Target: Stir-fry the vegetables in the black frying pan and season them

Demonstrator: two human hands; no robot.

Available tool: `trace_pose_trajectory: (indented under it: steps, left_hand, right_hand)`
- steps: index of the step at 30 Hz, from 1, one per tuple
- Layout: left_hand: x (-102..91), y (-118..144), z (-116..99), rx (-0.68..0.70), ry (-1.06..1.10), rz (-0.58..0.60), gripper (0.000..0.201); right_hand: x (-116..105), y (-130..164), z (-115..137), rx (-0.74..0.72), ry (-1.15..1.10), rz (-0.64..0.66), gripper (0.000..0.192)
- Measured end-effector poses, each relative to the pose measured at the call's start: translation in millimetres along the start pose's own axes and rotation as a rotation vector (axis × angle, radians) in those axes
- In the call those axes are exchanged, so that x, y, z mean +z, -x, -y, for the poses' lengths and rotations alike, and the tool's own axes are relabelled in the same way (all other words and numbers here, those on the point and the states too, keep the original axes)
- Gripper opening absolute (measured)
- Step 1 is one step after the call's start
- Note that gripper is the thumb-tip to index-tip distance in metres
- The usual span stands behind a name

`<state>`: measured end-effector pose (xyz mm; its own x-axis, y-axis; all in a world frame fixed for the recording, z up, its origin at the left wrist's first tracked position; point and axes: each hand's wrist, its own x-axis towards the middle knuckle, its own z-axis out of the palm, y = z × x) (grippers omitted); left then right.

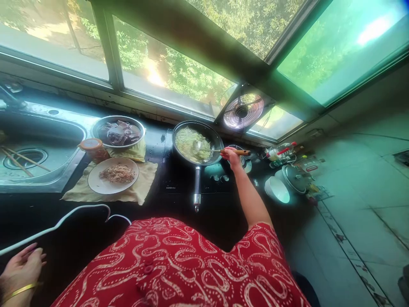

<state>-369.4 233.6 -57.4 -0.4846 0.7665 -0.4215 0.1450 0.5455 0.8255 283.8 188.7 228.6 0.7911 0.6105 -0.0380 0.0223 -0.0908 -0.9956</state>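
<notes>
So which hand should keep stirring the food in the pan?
Probably the right hand: it grips the wooden-handled spatula, whose blade sits in the pan. The left hand is far back beside the white cable.

— What sits to my left on the surface (pixel 179 200)?

— A white plate of fried bits (pixel 113 175) on a yellow cloth (pixel 140 189), an orange-lidded jar (pixel 92 147), a metal bowl of dark pieces (pixel 118 131), then the sink (pixel 41 164) with chopsticks (pixel 15 160).

— And on my right?

— A white bowl (pixel 277 189), a pot lid (pixel 295 178), bottles (pixel 281 153). A fan (pixel 243 111) stands in the window.
</notes>
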Motion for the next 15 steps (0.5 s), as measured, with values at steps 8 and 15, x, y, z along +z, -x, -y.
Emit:
trace_pose_trajectory:
  steps: [8, 15]
  left_hand:
    - [-11.5, 16.9, 2.5, -0.163, 0.065, -0.066, 0.038]
    - [-6.8, 29.4, 20.3, -0.181, 0.069, -0.071, 0.038]
  right_hand:
    - [-24.5, 2.7, 30.1, -0.468, 0.322, 0.082, 0.008]
    - [-44.2, -4.3, 33.6, -0.560, 0.620, -0.032, 0.011]
